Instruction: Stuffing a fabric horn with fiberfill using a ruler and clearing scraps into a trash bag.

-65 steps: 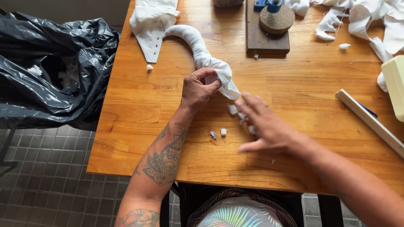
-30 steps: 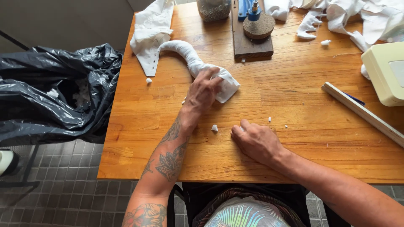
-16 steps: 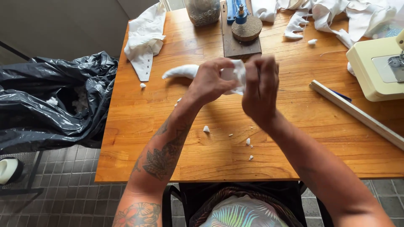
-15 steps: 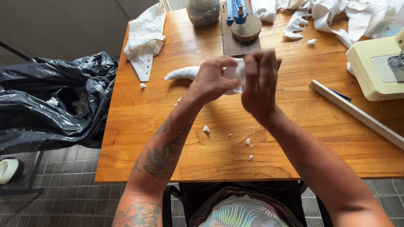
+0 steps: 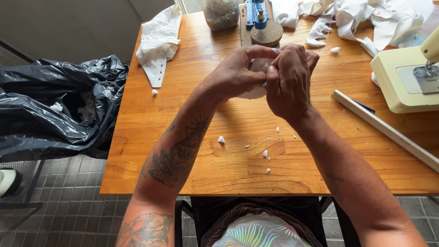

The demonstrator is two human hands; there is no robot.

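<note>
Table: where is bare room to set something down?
Free: the table's left strip below the white cloth, and the right front corner below the wooden strip. Crowded: the back edge with fabric, jar and sewing machine.

Both hands, left (image 5: pixel 238 71) and right (image 5: pixel 289 77), clutch white fabric (image 5: pixel 254 91) above the wooden table (image 5: pixel 192 155).

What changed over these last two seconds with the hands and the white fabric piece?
Both hands rose off the table and closed together: the right hand, earlier flat by the scraps, now joins the left hand pinching the white stuffed fabric piece in mid-air. The white scraps and black bag stayed put.
</note>
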